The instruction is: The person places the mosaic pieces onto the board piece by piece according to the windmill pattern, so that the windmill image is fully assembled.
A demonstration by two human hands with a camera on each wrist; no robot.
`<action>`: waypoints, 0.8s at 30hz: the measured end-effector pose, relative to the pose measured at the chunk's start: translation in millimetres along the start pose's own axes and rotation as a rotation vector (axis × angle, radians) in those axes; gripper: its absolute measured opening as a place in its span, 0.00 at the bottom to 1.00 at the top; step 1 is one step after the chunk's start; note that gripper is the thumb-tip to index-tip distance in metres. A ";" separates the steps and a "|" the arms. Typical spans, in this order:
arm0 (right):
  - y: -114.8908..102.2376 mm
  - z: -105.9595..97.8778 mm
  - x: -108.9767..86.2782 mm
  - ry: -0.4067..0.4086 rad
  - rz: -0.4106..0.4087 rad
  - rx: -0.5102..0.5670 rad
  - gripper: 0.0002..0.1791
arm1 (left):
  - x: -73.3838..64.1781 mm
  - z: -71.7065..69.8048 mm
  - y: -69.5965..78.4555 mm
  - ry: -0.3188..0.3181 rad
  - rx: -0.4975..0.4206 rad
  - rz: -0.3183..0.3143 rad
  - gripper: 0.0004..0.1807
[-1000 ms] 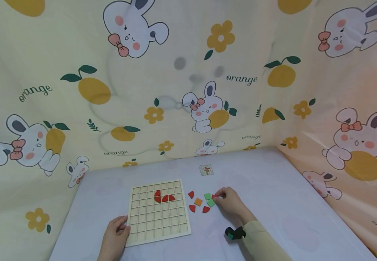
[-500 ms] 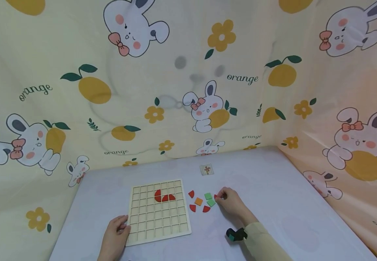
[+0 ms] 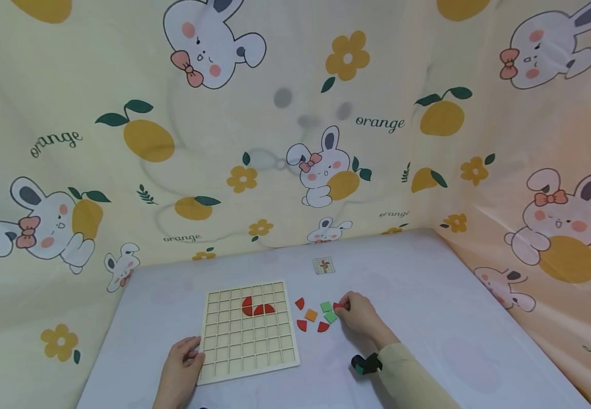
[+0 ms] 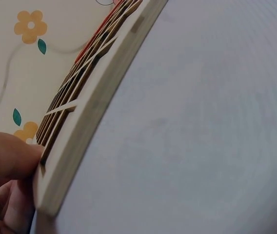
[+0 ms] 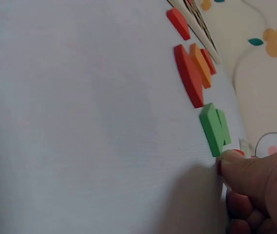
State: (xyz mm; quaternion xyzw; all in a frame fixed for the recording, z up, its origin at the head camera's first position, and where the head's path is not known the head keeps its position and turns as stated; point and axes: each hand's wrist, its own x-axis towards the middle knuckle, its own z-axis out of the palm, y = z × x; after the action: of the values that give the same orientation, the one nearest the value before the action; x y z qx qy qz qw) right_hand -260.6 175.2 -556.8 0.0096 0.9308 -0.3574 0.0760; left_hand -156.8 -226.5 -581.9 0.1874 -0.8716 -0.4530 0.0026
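My left hand (image 3: 180, 366) holds the near-left edge of a pale wooden grid board (image 3: 248, 351). In the left wrist view, the thumb (image 4: 11, 156) lies over the board's corner with the other fingers curled beside it. Three red quarter-circle pieces sit in the board's upper cells, including a left one (image 3: 246, 307). Right of the board, my right hand (image 3: 362, 315) pinches another red quarter-circle piece (image 3: 336, 306) between thumb and fingers, low over the table. Most of that piece is hidden by the fingertips. Two green square pieces (image 5: 211, 129) lie right beside those fingertips.
Between board and right hand lie an orange square (image 3: 311, 315) and three loose red quarter-circles, one near the front (image 3: 323, 327). A small card (image 3: 324, 265) with a pinwheel pattern on a grid lies farther back. Patterned cloth (image 3: 275, 170) walls the table's back and right side.
The right hand shifts only slightly, still pinching the red piece beside the green squares. The left hand and board stay in place.
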 end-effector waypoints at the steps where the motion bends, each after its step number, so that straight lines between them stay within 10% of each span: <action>1: -0.6 0.3 0.1 -0.004 0.004 0.010 0.09 | 0.3 -0.7 0.1 0.001 -0.006 0.004 0.25; 16: -39.1 4.7 0.1 0.034 -0.119 0.212 0.07 | 2.9 -0.5 -6.3 0.000 -0.003 -0.007 0.25; 24: -73.8 36.3 -5.7 -0.078 -0.179 0.202 0.06 | 2.9 -1.0 -2.9 0.005 -0.017 0.003 0.25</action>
State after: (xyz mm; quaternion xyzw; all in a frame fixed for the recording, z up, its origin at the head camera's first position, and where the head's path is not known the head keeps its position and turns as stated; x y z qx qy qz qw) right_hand -255.5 96.3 -533.5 -0.0796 0.8836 -0.4548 0.0786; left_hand -158.3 -229.7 -584.0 0.1872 -0.8681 -0.4597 0.0071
